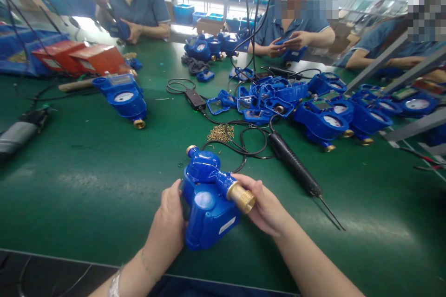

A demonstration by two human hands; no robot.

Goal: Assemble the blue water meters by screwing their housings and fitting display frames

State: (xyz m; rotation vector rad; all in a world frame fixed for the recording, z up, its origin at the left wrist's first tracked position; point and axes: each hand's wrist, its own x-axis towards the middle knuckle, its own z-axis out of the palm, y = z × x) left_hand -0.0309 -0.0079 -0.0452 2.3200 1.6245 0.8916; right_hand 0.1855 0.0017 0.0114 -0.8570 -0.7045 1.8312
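Between my two hands is a blue water meter [212, 204] with brass threaded ends, tipped so its underside and a white label face me. My left hand [169, 218] grips the left side of its blue housing. On the other side, my right hand [263, 206] holds it close to the larger brass fitting, its fingers partly hidden behind the meter. Just beyond the meter lies a heap of small brass screws [220, 133]. A black electric screwdriver [294, 162] rests to the right, its bit pointing toward me.
Blue covers [258, 102] are piled mid-table among black cables. More water meters [329, 123] stand at right, beside a metal frame [411, 125]. One meter [123, 97] stands at left near orange boxes [99, 62]. A grey-black tool [22, 132] lies far left. Co-workers sit opposite, handling blue parts.
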